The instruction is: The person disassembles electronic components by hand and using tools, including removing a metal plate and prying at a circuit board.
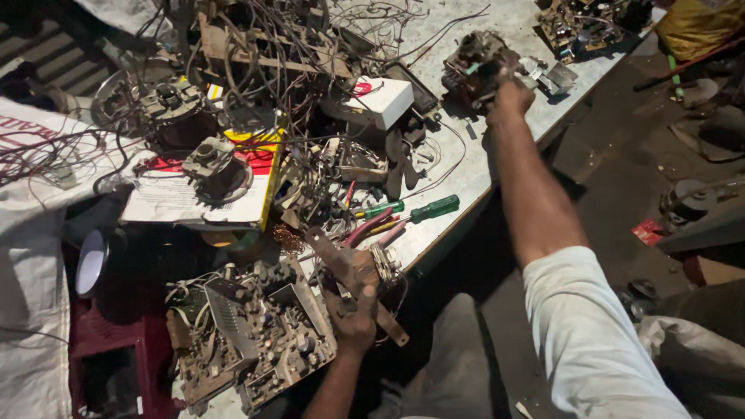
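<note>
My left hand point(353, 302) grips a rusty metal bracket with a coil of copper wire point(384, 262) at its upper right. It hovers just right of a dusty circuit board point(264, 334) at the table's near edge. My right hand point(512, 97) is stretched far out and closed on a dark electronic part point(475, 66) with wires, held over the grey tabletop point(497, 31). Two green-handled screwdrivers point(431, 209) and red-handled pliers point(365, 229) lie between my hands.
A white box point(384, 101), tangled wires point(272, 39) and metal parts crowd the table's middle. A yellow-edged book point(194, 198) carries a round component. Another circuit board point(578, 23) lies far right. A red stool point(116, 349) stands at left; floor clutter lies at right.
</note>
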